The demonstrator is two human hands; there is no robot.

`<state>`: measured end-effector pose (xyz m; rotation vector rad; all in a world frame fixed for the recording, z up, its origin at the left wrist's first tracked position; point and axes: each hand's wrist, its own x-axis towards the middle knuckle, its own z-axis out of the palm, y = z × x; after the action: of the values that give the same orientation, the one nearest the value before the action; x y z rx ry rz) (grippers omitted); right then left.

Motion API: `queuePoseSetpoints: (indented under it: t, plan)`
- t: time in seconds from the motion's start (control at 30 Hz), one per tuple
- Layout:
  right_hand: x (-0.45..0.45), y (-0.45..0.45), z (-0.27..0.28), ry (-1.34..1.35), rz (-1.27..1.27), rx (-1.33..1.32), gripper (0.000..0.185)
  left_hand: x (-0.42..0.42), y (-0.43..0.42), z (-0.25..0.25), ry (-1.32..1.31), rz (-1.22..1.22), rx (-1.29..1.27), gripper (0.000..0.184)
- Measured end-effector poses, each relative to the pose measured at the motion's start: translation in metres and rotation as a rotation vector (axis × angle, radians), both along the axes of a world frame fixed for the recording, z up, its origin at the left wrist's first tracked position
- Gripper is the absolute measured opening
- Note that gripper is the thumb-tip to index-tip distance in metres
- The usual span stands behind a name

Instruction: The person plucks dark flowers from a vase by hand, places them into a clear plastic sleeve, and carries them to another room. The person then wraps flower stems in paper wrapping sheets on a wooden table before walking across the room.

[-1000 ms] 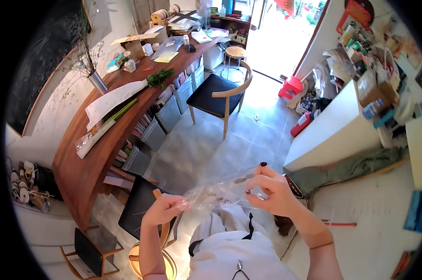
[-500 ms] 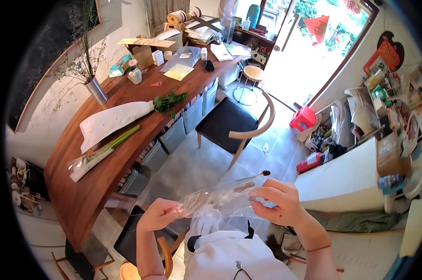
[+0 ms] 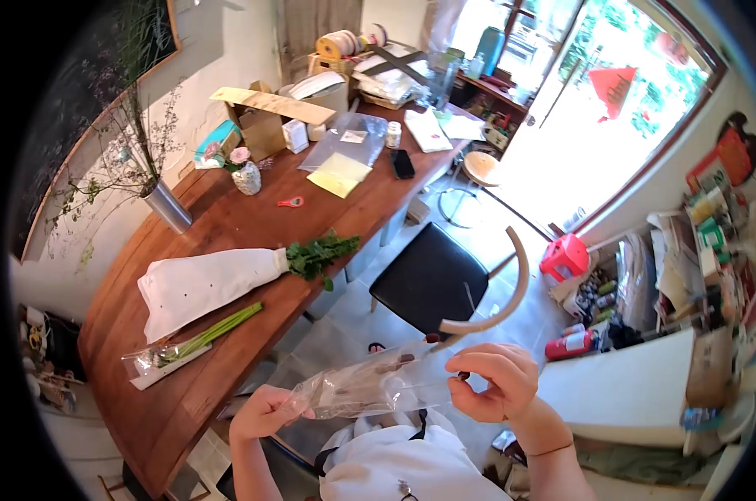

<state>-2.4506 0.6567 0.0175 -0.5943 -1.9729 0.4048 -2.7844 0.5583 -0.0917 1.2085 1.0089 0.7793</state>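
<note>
My left hand (image 3: 265, 412) is closed on the gathered end of a clear plastic sleeve (image 3: 357, 391), held up in front of my apron. Long thin brown things show through the plastic, and a dark brown tip (image 3: 432, 338) sticks out near its far end. My right hand (image 3: 499, 380) is beside the sleeve's other end, thumb and forefinger pinched on a small dark thing (image 3: 463, 376) whose kind I cannot make out. On the wooden table (image 3: 253, 230) lie a white-wrapped bunch of green leaves (image 3: 211, 288) and green stems in clear wrap (image 3: 219, 330).
A black-seated chair (image 3: 432, 271) with a curved wooden back stands close in front of me. On the table are a metal vase (image 3: 169, 207), a small flower vase (image 3: 246, 178), a phone (image 3: 402, 164) and yellow paper (image 3: 339, 174). A red stool (image 3: 564, 257) stands at the right.
The view has shifted, and I appear nearer the table and chair. My left hand still holds the sleeve. A small dark thing now shows in my right fingers, which sit just off the sleeve's end.
</note>
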Motion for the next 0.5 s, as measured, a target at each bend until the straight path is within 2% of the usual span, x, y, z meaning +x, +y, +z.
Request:
queuePoseSetpoints:
  t: [0.07,0.17,0.23,0.5]
  plan:
    - [-0.017,0.040,-0.008,0.050,0.066,0.001,0.023,-0.009,0.022,0.001,-0.025,0.052,0.019,0.022]
    - [-0.038,0.101,-0.008,0.059,0.123,-0.047,0.023,-0.027,0.056,0.014,0.075,0.144,-0.113,0.022]
    - [-0.052,0.140,-0.006,0.090,0.204,-0.103,0.022,-0.032,0.075,0.015,-0.024,0.233,-0.057,0.022]
    - [-0.113,0.240,0.008,-0.088,0.348,0.144,0.022,-0.060,0.118,0.016,-0.082,0.440,-0.117,0.031]
